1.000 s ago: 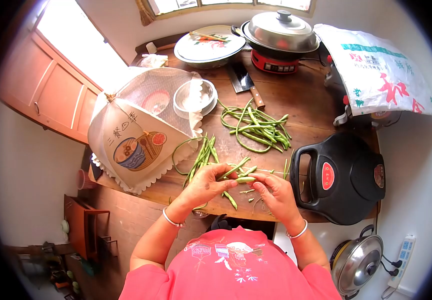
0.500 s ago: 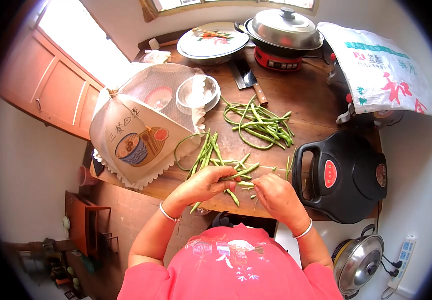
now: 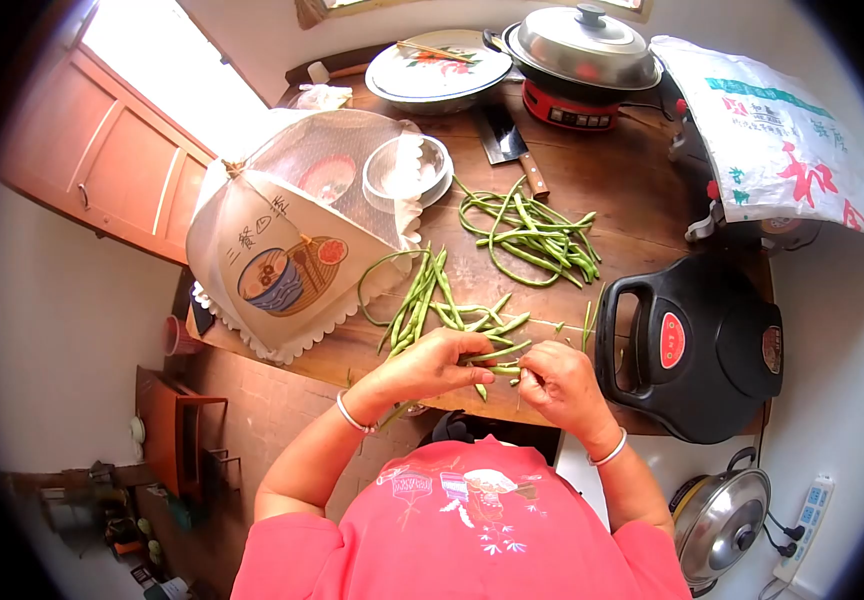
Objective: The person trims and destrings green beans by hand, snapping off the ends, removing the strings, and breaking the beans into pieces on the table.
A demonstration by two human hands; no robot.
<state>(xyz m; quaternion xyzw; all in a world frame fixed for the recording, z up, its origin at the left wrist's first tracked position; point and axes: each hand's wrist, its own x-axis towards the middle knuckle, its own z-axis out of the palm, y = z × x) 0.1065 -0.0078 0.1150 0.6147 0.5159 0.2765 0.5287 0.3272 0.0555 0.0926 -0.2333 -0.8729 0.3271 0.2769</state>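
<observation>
My left hand (image 3: 440, 364) is closed around a green bean (image 3: 505, 371) above the table's front edge. Thumb and fingers of my right hand (image 3: 564, 384) pinch together at the right end of that bean. Partly behind my left hand lies a loose heap of green beans (image 3: 418, 302), some pointing right above my fingers. Farther back is a second bundle of long green beans (image 3: 542, 238). Small bean bits (image 3: 559, 327) are scattered near my right hand. My fingers partly hide the held bean.
A mesh food cover (image 3: 287, 250) stands left, beside a clear bowl (image 3: 407, 168). A cleaver (image 3: 512, 145) lies behind the beans. A black electric griddle (image 3: 697, 350) is at right. At the back are a lidded pan (image 3: 587, 48) and a large covered basin (image 3: 439, 68).
My hands have come slightly closer together, with the right fingertips now at the bean's end. The whole view has shifted a little; the table items have stayed in place.
</observation>
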